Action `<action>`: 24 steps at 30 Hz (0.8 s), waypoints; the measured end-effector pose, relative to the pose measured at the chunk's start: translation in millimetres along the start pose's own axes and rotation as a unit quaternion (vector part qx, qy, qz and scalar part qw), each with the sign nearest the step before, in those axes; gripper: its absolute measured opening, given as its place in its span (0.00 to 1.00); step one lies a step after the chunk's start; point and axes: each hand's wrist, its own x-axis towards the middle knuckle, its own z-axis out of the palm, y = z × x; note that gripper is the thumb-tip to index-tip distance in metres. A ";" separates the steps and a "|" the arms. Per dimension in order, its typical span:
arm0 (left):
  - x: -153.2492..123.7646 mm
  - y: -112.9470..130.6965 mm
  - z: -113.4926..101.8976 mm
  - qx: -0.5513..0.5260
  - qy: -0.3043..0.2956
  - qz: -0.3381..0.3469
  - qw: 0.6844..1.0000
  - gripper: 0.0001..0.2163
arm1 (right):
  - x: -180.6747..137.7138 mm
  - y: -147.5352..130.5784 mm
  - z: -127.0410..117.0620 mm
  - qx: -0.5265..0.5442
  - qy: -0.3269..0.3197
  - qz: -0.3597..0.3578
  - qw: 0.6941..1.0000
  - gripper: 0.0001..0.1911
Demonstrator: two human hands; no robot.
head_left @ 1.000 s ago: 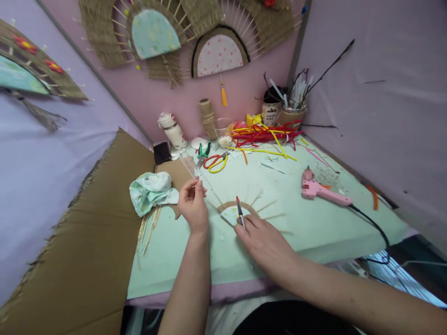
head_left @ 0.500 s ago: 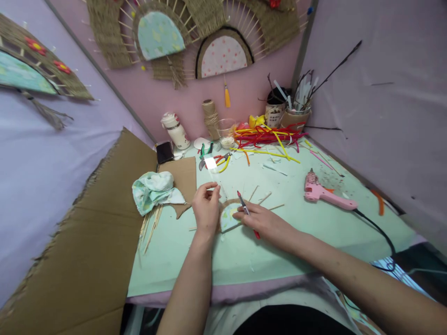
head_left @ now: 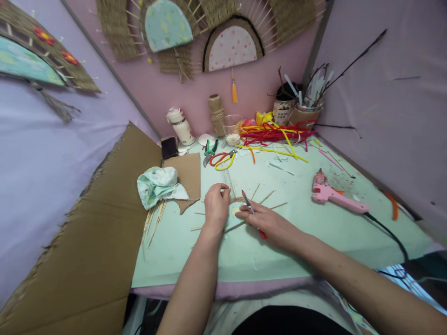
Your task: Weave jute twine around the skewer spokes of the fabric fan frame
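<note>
My left hand (head_left: 217, 204) pinches a clear ruler (head_left: 226, 176), which reaches away from my fingertips toward the scissors. In my right hand (head_left: 265, 221) a red pen (head_left: 247, 201) lies between the fingers, its red end pointing away from me. The fingertips of that hand touch a half-round fabric-covered piece (head_left: 233, 215) with a pale green and yellow pattern and a brown rim. Thin sticks (head_left: 267, 196) fan out from its curved edge. Both hands partly hide the piece.
A pink glue gun (head_left: 340, 197) with a black cord lies at the right. Crumpled patterned cloth (head_left: 159, 184) rests on cardboard (head_left: 188, 170) at the left, near loose sticks (head_left: 159, 221). Scissors (head_left: 226, 160), green-handled pliers (head_left: 210, 151), pipe cleaners (head_left: 275, 135) and a twine spool (head_left: 216, 114) stand behind.
The ruler has swung down and lost its bright glare. My left hand has come slightly lower and closer to the half-round piece. The right hand still holds the pen; the whole view has shifted a little.
</note>
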 end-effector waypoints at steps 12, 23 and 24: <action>0.9 -2.5 4.0 0.018 -0.012 -0.004 1.000 0.04 | -0.1 0.0 -0.5 -0.027 0.014 -0.015 0.999 0.20; 2.3 -2.6 4.1 0.025 -0.019 0.002 1.000 0.05 | -0.3 2.4 -0.5 -0.057 0.017 -0.038 0.997 0.19; 2.3 -2.9 4.3 0.022 -0.020 0.005 1.000 0.04 | 0.7 1.2 -3.1 -0.056 0.028 -0.033 0.997 0.20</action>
